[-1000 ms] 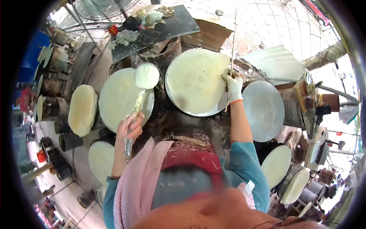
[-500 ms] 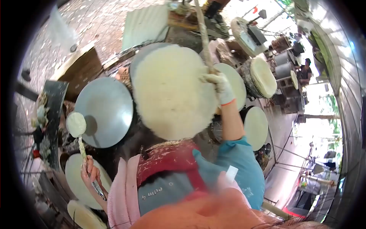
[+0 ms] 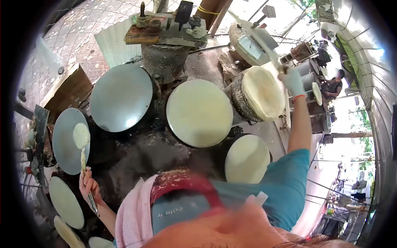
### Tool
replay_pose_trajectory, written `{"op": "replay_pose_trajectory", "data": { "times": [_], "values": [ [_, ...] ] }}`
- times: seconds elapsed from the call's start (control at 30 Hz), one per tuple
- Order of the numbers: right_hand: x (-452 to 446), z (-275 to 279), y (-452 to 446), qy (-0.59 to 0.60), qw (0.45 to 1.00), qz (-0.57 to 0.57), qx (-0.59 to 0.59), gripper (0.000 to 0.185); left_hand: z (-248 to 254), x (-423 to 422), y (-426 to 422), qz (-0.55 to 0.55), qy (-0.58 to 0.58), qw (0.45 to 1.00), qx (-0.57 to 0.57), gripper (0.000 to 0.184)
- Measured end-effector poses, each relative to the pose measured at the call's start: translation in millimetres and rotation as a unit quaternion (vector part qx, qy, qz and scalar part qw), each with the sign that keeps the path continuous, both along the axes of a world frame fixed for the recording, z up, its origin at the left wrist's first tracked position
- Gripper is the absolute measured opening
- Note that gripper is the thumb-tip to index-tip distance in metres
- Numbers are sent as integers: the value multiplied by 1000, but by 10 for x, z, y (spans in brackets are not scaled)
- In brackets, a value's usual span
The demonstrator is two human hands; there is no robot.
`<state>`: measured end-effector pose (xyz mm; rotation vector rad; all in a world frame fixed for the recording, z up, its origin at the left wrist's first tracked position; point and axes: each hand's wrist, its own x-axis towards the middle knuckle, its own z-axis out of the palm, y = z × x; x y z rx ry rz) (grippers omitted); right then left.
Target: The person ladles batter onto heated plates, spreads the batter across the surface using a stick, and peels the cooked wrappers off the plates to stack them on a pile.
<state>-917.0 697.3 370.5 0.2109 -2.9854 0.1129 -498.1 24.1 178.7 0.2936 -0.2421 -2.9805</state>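
Hands well apart. Left hand clamped on ladle, its pale-coated bowl over right edge of grey pan. Gloved right hand clamped on long stick, beside right edge of pale stack. Pale round sheet between hands.

Here's a teal top with short sleeves, pale lettering across the chest, and a dark red apron flecked with pale specks! A fluffy pink towel drapes the left side, a small white tag pops near the right shoulder. The right hand sports a whitish glove with an orange cuff band; the left hand goes bare.
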Motion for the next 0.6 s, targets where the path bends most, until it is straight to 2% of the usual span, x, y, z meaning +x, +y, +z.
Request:
{"op": "replay_pose_trajectory", "data": {
  "times": [0.07,0.13,0.2,0.3,0.43,0.53,0.57,0.6],
  "values": [
    [-242,-780,434,95,993,17,64,29,34,-4,290,-2,8,1000,8,37],
    [-318,-1493,662,55,990,-71,107,23,148,-17,562,-5,15,1000,11,38],
    [-238,-2023,767,93,986,-59,124,24,276,25,763,16,-11,1000,-20,40],
    [-182,-2641,897,86,988,-62,110,29,359,170,972,56,-50,997,-30,41],
    [-225,-2882,924,70,989,-59,116,32,504,481,1199,54,-20,996,-64,41],
    [-258,-2727,865,84,992,-61,70,29,458,935,1273,84,-7,996,-34,44],
    [-345,-2735,857,90,992,29,-90,29,295,1423,1311,144,-23,989,-13,47],
    [-246,-2641,726,37,984,-31,-172,29,325,1524,1452,166,-9,986,-12,49]
  ]
}}
